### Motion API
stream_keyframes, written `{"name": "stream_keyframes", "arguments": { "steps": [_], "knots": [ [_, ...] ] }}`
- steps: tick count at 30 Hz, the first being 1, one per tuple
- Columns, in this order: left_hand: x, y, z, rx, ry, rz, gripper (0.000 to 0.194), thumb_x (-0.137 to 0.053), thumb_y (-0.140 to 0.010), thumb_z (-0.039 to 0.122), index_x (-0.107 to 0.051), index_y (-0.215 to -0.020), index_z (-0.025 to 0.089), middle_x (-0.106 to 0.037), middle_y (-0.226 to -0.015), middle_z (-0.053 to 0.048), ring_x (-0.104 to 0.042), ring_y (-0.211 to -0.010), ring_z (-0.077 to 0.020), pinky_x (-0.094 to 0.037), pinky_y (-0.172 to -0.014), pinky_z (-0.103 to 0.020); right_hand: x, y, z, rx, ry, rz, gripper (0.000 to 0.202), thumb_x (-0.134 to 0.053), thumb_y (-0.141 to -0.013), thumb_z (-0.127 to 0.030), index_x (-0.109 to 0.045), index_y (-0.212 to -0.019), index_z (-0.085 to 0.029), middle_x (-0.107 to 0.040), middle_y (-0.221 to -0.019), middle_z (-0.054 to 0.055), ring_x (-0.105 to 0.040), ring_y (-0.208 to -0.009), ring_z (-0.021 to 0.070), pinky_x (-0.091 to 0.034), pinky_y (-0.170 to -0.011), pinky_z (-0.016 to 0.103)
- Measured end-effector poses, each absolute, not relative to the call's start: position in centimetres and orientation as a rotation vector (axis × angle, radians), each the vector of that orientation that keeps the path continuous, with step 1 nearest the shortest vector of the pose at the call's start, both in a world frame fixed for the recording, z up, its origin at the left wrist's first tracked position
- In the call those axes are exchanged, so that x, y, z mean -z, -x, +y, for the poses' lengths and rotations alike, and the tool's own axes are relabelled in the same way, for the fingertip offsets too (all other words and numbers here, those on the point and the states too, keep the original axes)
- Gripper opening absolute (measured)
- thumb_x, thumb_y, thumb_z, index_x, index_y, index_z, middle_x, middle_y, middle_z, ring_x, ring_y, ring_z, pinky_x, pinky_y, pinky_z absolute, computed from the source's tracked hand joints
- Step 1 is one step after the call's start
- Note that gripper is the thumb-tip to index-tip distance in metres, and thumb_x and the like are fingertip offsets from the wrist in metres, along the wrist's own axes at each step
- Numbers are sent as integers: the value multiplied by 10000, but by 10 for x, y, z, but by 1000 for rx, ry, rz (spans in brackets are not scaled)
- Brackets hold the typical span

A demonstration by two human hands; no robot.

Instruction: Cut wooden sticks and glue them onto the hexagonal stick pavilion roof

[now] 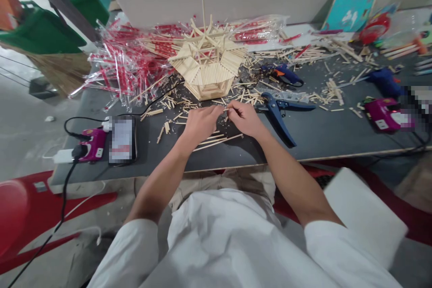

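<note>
In the middle of the table my left hand (203, 121) and my right hand (245, 118) meet fingertip to fingertip. Both are closed in a pinch on a short wooden stick (226, 109), mostly covered by the fingers. Just beyond them stands a model pavilion (216, 73) built of thin wooden sticks, with a sloping many-sided roof and a tall upright stick. Several longer wooden sticks (219, 141) lie under and in front of my hands. A blue-handled cutter (281, 119) rests to the right of my right hand.
Stick offcuts litter the grey table (162, 155). Red-and-clear plastic wrappers (124, 60) heap at the back left. A phone (122, 139) and a purple power adapter (92, 144) lie left. Blue glue guns (285, 74) and another purple adapter (384, 114) are on the right.
</note>
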State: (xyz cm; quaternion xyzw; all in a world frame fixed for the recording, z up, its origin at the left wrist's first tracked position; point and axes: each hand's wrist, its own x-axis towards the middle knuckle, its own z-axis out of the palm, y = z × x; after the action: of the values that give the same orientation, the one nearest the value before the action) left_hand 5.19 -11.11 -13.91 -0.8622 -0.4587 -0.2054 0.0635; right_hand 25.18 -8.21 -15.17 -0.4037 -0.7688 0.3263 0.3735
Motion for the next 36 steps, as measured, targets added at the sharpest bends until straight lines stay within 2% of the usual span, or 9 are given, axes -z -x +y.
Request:
{"name": "stream_keyframes", "arguments": {
  "steps": [8, 12, 19, 23, 28, 36],
  "knots": [
    [139, -51, -111, 562, 2613, -1324, 280, -460, -914, 84, -648, -1091, 190, -715, -857, -45, -653, -753, -177, -317, -595, -288, 152, -249, -85, -668, 1055, -2014, 159, -498, -870, -178, -538, -720, -212, -440, -588, -42, -409, -548, 124, -302, -580, 274],
    [138, -50, -110, 606, 2630, -1332, 283, -467, -917, 92, -649, -1106, 198, -730, -882, -46, -660, -765, -170, -330, -608, -280, 152, -250, -85, -673, 1042, -2018, 163, -493, -875, -182, -550, -726, -212, -477, -592, -36, -432, -552, 127, -309, -580, 273],
    [135, -50, -111, 639, 2670, -1366, 255, -483, -919, 103, -657, -1072, 211, -732, -866, -27, -662, -750, -170, -344, -625, -280, 149, -258, -86, -758, 952, -2038, 215, -472, -960, -251, -579, -778, -210, -561, -634, -22, -479, -573, 131, -349, -594, 271],
    [134, -49, -112, 650, 2709, -1344, 268, -490, -904, 85, -652, -1075, 211, -734, -875, -26, -666, -758, -168, -349, -627, -274, 147, -259, -87, -750, 964, -2059, 234, -490, -968, -281, -554, -753, -214, -510, -589, -34, -433, -536, 126, -333, -572, 276],
    [133, -50, -113, 666, 2733, -1396, 255, -491, -924, 102, -674, -1063, 213, -748, -886, -39, -675, -766, -168, -348, -619, -261, 145, -259, -88, -827, 938, -2058, 229, -459, -963, -259, -562, -763, -215, -557, -613, -21, -465, -551, 135, -345, -574, 279],
    [132, -51, -113, 688, 2763, -1414, 248, -496, -937, 111, -679, -1057, 227, -768, -936, -25, -690, -774, -168, -355, -625, -268, 145, -261, -89, -771, 920, -2076, 241, -463, -974, -275, -553, -759, -217, -495, -587, -35, -421, -531, 126, -323, -563, 279]
  ]
}}
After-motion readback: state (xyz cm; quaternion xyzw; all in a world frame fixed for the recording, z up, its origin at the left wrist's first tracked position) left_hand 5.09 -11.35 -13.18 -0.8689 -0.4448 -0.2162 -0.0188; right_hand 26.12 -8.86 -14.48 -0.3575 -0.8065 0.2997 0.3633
